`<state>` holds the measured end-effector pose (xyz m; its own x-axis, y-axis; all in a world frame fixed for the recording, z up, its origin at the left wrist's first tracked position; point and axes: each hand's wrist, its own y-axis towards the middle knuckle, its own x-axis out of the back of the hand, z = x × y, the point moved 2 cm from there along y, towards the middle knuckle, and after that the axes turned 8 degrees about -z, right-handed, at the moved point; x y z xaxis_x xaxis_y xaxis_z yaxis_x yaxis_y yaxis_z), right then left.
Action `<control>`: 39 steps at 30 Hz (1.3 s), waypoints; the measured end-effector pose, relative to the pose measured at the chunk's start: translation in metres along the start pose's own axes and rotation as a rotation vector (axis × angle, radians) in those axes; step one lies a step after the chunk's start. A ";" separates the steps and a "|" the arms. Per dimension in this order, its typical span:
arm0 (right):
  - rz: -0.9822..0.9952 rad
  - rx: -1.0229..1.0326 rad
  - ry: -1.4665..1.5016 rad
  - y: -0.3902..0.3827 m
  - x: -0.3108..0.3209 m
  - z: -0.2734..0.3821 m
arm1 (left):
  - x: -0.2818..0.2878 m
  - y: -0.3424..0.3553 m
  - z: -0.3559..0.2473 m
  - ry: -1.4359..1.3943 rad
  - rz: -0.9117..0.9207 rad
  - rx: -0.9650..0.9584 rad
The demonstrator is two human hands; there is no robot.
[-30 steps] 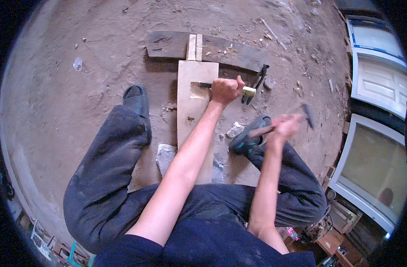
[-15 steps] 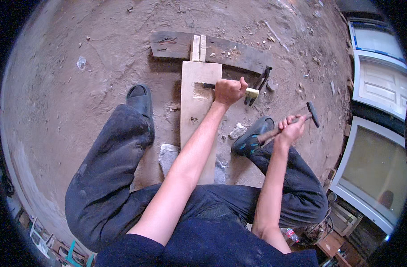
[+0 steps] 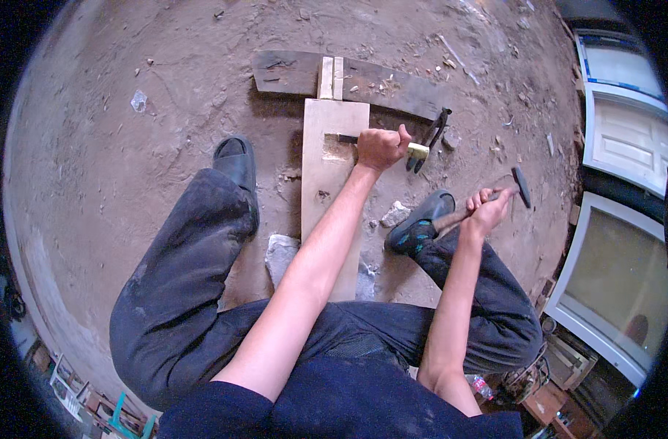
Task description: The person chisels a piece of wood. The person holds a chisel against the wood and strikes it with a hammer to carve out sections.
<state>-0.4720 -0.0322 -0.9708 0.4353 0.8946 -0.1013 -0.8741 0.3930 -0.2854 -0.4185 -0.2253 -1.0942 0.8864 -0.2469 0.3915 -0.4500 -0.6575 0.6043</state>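
Observation:
My left hand [image 3: 381, 149] is closed around a chisel [image 3: 417, 151], whose pale yellow handle end sticks out to the right of the fist. Its dark blade lies at a shallow rectangular recess [image 3: 338, 151] cut into a light wooden board [image 3: 337, 117]. The board runs from between my legs away from me. Off to the right, my right hand [image 3: 489, 212] grips a hammer [image 3: 521, 188] by its wooden handle near the dark metal head. The hammer is raised over my right foot, apart from the chisel.
Beyond the board lies a dark weathered plank [image 3: 392, 89] with two short light wood strips [image 3: 331, 77] on it. Dark pincers [image 3: 438, 130] rest beside the board's right edge. Stone lumps [image 3: 280, 256] lie near the board. White-framed panels [image 3: 604, 271] stand at the right.
My view has shifted slightly, so most things sit a little further right. The hammer has swung slightly outward to the right; the left hand and chisel hold the same place at the recess.

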 end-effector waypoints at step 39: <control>0.509 -0.543 -0.654 0.004 0.000 -0.034 | 0.002 0.007 0.004 0.019 0.065 0.042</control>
<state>-0.4681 -0.0376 -1.0049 -0.3125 0.9352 0.1665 -0.6353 -0.0755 -0.7685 -0.4196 -0.2327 -1.0918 0.8529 -0.2768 0.4427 -0.5016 -0.6698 0.5475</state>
